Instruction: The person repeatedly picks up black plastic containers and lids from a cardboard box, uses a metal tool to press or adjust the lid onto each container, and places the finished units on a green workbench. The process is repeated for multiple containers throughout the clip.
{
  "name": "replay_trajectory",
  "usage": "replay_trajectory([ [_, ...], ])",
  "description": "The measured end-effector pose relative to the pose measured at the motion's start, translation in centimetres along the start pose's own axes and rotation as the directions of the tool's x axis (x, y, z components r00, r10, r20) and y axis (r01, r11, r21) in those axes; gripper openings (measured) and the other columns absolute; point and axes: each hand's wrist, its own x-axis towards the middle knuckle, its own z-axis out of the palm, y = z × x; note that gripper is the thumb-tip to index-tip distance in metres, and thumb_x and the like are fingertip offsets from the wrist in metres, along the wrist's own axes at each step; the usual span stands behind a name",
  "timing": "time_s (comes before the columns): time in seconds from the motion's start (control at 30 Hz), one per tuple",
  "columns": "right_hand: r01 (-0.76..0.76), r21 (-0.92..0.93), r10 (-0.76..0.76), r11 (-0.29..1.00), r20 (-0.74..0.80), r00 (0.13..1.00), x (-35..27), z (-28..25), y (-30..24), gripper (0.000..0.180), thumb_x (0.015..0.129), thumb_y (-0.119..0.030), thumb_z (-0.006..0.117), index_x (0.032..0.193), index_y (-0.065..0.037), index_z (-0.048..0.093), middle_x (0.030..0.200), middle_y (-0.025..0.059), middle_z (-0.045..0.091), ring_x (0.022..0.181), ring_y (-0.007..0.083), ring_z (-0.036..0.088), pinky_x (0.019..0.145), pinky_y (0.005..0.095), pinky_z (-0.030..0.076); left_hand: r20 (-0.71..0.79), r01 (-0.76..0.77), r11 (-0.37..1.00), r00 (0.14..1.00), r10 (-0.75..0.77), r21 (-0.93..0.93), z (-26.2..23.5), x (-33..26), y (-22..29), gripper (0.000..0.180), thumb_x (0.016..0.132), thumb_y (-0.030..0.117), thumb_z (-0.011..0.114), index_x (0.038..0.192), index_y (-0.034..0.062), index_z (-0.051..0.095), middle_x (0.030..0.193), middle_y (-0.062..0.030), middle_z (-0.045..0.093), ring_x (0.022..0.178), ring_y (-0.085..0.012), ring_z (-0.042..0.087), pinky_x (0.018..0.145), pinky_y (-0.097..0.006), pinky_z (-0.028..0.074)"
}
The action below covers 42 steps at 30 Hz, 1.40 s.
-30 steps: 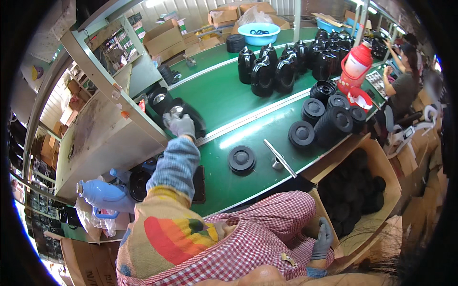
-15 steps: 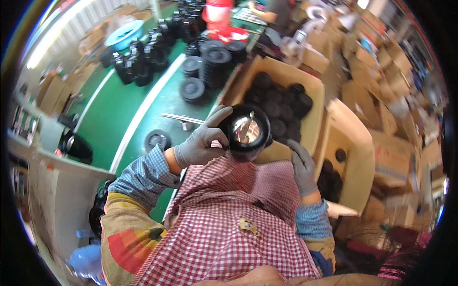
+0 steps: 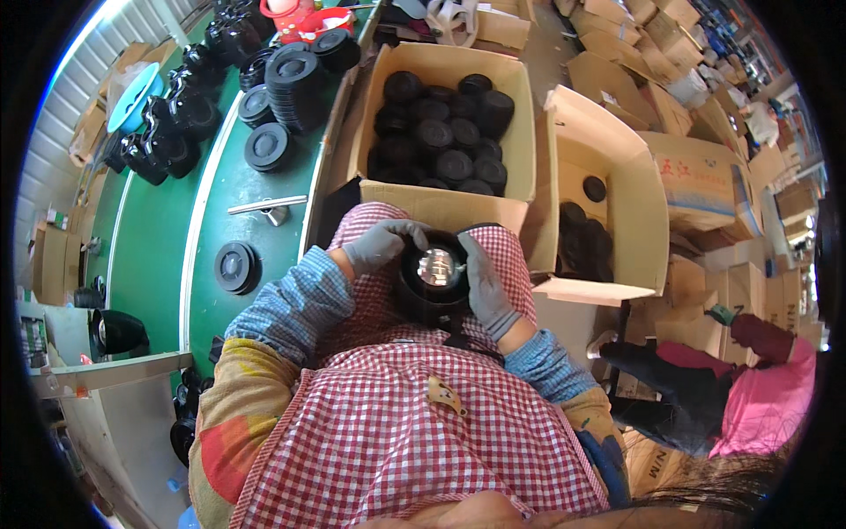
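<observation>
Low over my lap is a black round housing (image 3: pixel 429 295) with a shiny silver bowl inside, its opening facing up. My left hand (image 3: pixel 385 247), in a grey glove, curls its fingers over the rim on the left. Against the housing's right side lies my gloved right hand (image 3: pixel 489 293), its fingers along the wall. Both hands hold the piece between them. The underside of the housing is hidden. To the left, on the green bench (image 3: pixel 211 282), are a flat black ribbed disc (image 3: pixel 236 267) and a metal bar with a short cylinder (image 3: pixel 269 209).
Ahead stands a cardboard box (image 3: pixel 370 189) of round black parts; right of it is another box (image 3: pixel 608 291) with several more. Black discs (image 3: pixel 293 79) are stacked on the bench, near glossy black housings (image 3: pixel 181 132). A person in pink (image 3: pixel 767 406) is at the right.
My right hand has come from the right onto the housing. The housing is lower, over my lap, with my left hand still on it. The view has shifted, and a person now shows at right.
</observation>
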Motion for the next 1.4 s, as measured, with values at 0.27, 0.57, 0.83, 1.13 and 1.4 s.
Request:
replay_trajectory([
  [0.27,0.057,-0.057,-0.056,0.997,0.009,0.998,5.6,-3.2,-2.2,0.047,0.110,-0.030,0.041,0.143,0.001,0.051,0.146,0.0189,0.054,0.137,0.0310,0.050,0.115,0.0382,0.038,-0.648,-0.019,0.892,0.680,0.342,0.452,-10.3,-1.8,5.2,0.036,0.091,0.009,0.065,0.125,-0.0018,0.065,0.126,-0.0156,0.067,0.115,-0.0249,0.064,0.102,-0.035,0.049],
  [0.57,-0.191,0.105,0.177,0.976,0.133,0.975,8.7,-2.0,-0.1,0.045,0.110,-0.030,0.043,0.137,0.003,0.058,0.136,0.0163,0.063,0.126,0.0259,0.060,0.109,0.0360,0.044,-0.643,0.756,-0.208,0.643,0.416,0.621,-26.5,-8.2,7.9,0.088,0.079,0.033,0.080,0.153,0.0081,0.039,0.159,-0.0182,0.037,0.146,-0.0358,0.036,0.119,-0.046,0.032],
  [0.83,-0.131,0.020,0.130,0.991,0.032,0.991,10.2,-3.3,-1.0,0.039,0.109,-0.022,0.044,0.135,0.003,0.059,0.134,0.0164,0.064,0.125,0.0264,0.061,0.108,0.0369,0.045,-0.448,0.590,0.009,0.605,0.658,0.808,-25.3,-13.1,11.0,0.043,0.089,0.005,0.066,0.131,0.0024,0.058,0.128,-0.0240,0.062,0.117,-0.0425,0.059,0.100,-0.045,0.049],
  [1.13,-0.080,0.360,-0.040,0.930,0.316,0.948,15.2,-3.3,-5.9,0.065,0.109,-0.050,0.034,0.132,0.005,0.059,0.135,0.0188,0.061,0.127,0.0253,0.057,0.112,0.0362,0.039,0.205,-0.310,0.592,0.949,0.239,0.744,-2.1,-4.7,15.7,0.053,0.094,0.010,0.064,0.143,-0.0046,0.049,0.129,-0.0190,0.060,0.119,-0.0302,0.058,0.105,-0.040,0.044],
  [1.4,0.207,0.228,-0.235,0.951,0.104,0.966,8.3,-4.6,-3.8,0.039,0.107,-0.022,0.041,0.119,0.006,0.066,0.121,0.0202,0.070,0.116,0.0315,0.066,0.102,0.0376,0.051,0.074,-0.282,0.955,0.958,0.276,0.089,3.0,-0.6,5.8,0.053,0.109,0.034,0.042,0.151,0.0020,0.040,0.142,-0.0154,0.051,0.135,-0.0273,0.048,0.117,-0.038,0.034],
])
